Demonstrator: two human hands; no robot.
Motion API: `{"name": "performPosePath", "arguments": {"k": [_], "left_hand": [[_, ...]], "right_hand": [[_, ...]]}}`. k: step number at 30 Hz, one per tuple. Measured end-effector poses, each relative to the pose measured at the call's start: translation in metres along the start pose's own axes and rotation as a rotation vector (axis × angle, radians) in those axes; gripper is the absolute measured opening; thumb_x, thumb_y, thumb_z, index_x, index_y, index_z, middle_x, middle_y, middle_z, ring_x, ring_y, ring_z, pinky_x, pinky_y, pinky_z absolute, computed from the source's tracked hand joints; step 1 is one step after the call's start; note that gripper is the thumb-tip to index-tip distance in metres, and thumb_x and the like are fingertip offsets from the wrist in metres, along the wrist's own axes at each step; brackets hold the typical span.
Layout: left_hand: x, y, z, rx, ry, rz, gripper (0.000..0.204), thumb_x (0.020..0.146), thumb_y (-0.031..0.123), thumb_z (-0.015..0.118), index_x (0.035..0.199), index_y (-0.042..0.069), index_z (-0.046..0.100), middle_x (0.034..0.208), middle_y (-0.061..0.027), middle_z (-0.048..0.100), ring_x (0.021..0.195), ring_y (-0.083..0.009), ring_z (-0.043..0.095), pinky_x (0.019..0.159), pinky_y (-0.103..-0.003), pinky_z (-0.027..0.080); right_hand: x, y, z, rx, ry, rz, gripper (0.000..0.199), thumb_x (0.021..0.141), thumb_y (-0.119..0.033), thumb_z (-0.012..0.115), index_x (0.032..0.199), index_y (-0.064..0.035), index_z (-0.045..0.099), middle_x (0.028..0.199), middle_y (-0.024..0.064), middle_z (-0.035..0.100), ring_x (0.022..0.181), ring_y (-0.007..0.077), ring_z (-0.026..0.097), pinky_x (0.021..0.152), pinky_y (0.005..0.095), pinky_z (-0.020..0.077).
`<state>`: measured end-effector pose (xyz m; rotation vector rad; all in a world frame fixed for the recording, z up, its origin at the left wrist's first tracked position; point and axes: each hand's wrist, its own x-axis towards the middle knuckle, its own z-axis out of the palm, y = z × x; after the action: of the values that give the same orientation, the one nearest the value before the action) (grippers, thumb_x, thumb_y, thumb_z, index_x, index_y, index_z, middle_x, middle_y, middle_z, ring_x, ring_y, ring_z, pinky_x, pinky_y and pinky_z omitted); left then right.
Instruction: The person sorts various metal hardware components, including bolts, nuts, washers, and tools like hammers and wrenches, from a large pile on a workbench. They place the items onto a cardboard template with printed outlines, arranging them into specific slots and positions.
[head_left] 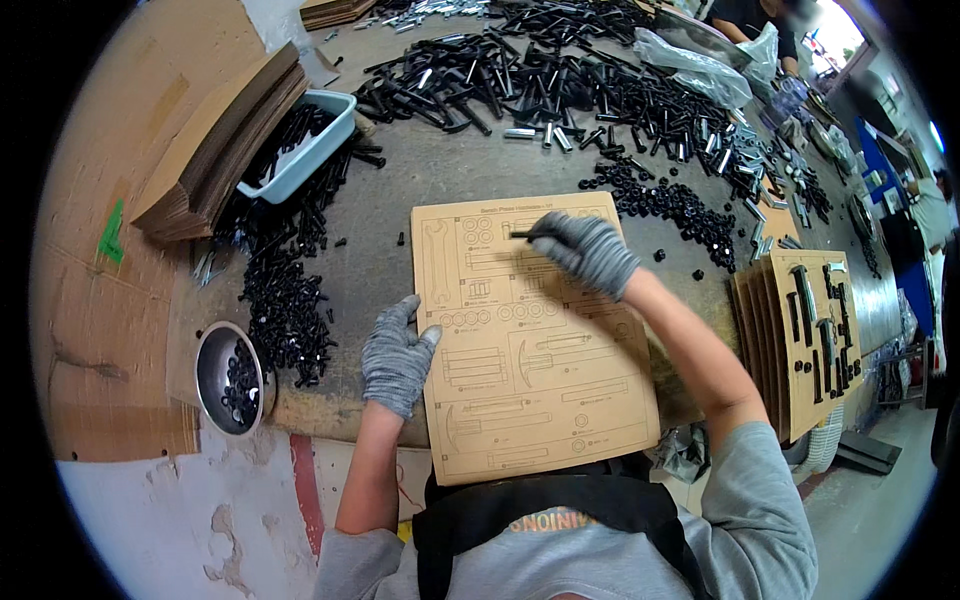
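Grey floor (865, 515), perhaps a bright window (838, 40)

Left hand (400, 358), gloved in grey, at the left edge of a printed cardboard sheet (605, 360), thumb over its margin. Right hand (582, 250), likewise gloved, above the sheet's upper part, pinching a short dark piece (521, 236), possibly a bolt, though blur obscures its form. Beyond, on the worktable (385, 205): heaped black bolts (490, 85) and, nearer, scattered black nuts (665, 205). Left: pale blue bin (345, 122) and metal bowl (207, 375), both containing dark parts. Right: upright filled cards (807, 385).
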<state>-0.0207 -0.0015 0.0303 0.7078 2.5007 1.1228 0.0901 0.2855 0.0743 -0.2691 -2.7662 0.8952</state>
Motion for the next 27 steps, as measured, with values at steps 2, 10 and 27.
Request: {"name": "performPosePath", "arguments": {"k": [2,10,27], "left_hand": [[0.001,0.007,-0.005,0.058,-0.022,-0.016,0.05,0.078,0.007,0.072,0.125,-0.001,0.054,0.101,-0.0082,0.063,0.074,-0.0104,0.054,0.073,-0.025,0.049],[0.015,0.055,0.001,0.219,-0.096,0.204,0.048,0.081,0.03,0.068,0.121,0.004,0.057,0.112,-0.0154,0.062,0.098,-0.0297,0.063,0.087,-0.039,0.049],[0.097,0.056,0.024,0.355,-0.114,0.727,0.024,0.083,0.023,0.066,0.104,0.012,0.07,0.093,-0.0091,0.068,0.089,-0.0269,0.061,0.084,-0.038,0.048]], "right_hand": [[0.005,-0.016,0.034,-0.047,0.062,-0.047,0.025,0.091,-0.035,0.056,0.099,-0.0113,0.061,0.077,0.0127,0.066,0.07,0.0327,0.064,0.063,0.0425,0.0502],[0.004,-0.041,0.056,-0.018,0.172,0.161,0.027,0.092,-0.033,0.054,0.092,-0.0066,0.058,0.072,0.0173,0.064,0.07,0.0374,0.063,0.063,0.0458,0.0494],[-0.007,-0.023,0.055,-0.194,0.12,0.073,0.015,0.081,-0.023,0.064,0.088,-0.011,0.064,0.086,0.0116,0.063,0.081,0.0309,0.063,0.072,0.0428,0.0513]]}}
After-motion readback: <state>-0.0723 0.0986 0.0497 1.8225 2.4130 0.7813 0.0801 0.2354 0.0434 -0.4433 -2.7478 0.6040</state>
